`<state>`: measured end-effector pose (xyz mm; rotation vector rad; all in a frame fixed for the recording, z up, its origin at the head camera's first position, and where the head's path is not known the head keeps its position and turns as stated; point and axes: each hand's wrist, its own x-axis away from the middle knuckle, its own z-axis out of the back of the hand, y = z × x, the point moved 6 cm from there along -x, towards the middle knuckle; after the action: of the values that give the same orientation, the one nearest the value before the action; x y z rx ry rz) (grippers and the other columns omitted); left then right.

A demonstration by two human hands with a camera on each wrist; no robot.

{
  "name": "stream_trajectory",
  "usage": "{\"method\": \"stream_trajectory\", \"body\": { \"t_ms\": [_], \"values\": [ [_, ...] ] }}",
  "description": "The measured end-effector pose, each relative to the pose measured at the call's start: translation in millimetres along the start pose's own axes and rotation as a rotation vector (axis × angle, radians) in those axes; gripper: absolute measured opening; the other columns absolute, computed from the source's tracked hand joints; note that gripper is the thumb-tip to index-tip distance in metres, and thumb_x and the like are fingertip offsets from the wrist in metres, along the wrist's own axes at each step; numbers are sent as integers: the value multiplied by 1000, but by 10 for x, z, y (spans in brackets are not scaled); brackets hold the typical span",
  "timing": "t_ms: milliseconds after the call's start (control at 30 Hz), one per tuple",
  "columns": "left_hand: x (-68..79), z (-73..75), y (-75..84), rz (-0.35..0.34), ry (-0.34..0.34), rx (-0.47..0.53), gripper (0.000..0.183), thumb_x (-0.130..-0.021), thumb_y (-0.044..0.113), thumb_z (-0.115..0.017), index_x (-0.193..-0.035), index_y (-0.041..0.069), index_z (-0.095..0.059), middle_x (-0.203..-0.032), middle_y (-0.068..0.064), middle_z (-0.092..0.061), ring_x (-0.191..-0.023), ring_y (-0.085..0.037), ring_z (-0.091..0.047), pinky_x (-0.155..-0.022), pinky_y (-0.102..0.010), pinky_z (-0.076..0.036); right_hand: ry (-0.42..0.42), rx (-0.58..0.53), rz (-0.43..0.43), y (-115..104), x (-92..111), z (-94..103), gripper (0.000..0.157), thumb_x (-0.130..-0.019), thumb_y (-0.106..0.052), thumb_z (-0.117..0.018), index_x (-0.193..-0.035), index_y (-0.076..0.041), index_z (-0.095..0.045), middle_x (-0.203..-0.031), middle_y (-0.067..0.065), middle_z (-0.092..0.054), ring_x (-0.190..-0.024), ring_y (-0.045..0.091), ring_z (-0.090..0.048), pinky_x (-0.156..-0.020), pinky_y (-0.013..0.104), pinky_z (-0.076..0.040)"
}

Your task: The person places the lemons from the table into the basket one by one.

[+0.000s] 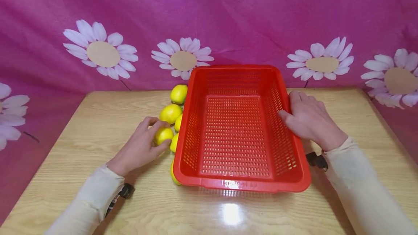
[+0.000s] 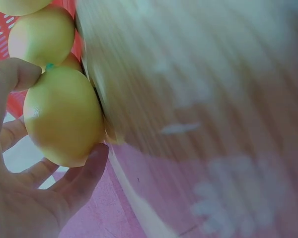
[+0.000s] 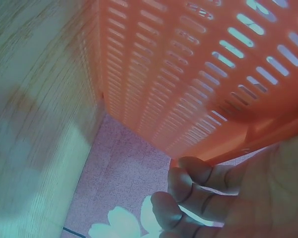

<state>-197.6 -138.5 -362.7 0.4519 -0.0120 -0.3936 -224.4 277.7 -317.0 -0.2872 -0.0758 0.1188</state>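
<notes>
A red plastic basket [image 1: 235, 137] with slotted walls stands on the table, nothing lying inside it. My right hand [image 1: 310, 120] grips its right rim, thumb over the inner side and fingers outside; the right wrist view shows curled fingertips [image 3: 181, 183] beneath the rim. Along the basket's left side lie several yellow lemons [image 1: 171, 114], some partly hidden by its rim. One lemon [image 1: 164, 136] sits between the thumb and fingers of my left hand [image 1: 137, 148]. Close up in the left wrist view, that lemon [image 2: 64, 116] touches the thumb at one end and fingertips at the other.
The light wooden table [image 1: 81, 148] ends at the back against a magenta cloth [image 1: 241, 17] printed with white daisies. Bare wood shows left of the lemons and in front of the basket.
</notes>
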Motion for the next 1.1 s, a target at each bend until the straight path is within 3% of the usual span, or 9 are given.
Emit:
{"method": "stream_trajectory", "body": {
  "t_ms": [233, 567, 1100],
  "values": [
    [-4, -2, -9, -21, 9, 21, 38, -96, 27, -70, -131, 14, -59, -135, -16, -50, -108, -30, -61, -95, -48, -57, 4, -4, -6, -1, 17, -20, 43, -100, -34, -52, -124, 2, -49, -104, 17, -54, -93, 34, -52, -72, 42, -41],
    [-50, -23, -36, -17, -34, 4, 42, -96, 29, -69, -135, 15, -61, -139, -16, -54, -121, -34, -55, -104, -54, -51, 6, 4, -39, 14, 15, -8, 44, -100, -38, -51, -126, -2, -49, -106, 16, -54, -100, 37, -51, -78, 46, -31],
    [-84, -12, -32, 23, -62, -12, 44, -98, 32, -67, -138, 16, -58, -138, -17, -54, -108, -31, -63, -97, -52, -57, 22, -20, -38, 17, 25, 2, 41, -101, -37, -49, -124, -3, -51, -102, 14, -56, -98, 34, -54, -77, 46, -29]
  ]
}}
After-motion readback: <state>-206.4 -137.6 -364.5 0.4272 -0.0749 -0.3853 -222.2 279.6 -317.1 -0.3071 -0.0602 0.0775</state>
